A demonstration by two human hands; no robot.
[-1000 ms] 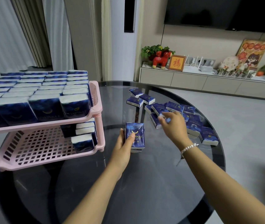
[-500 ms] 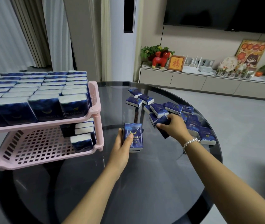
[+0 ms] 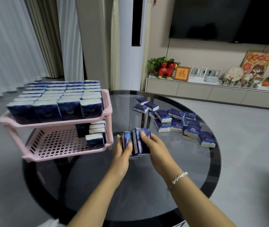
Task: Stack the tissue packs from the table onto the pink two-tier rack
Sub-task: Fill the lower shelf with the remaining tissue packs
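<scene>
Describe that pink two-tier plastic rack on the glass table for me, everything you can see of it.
The pink two-tier plastic rack stands upright at the left edge of the round dark glass table. Both trays have raised rims; the lower one's floor is perforated. Corner posts join them. Its top tier is packed with rows of upright blue tissue packs; the lower holds only a few at its right end. Neither hand touches it.

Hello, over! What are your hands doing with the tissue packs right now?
Left hand and right hand grip held packs together, beside rack. Loose packs wait on table. Nothing blocks.
</scene>
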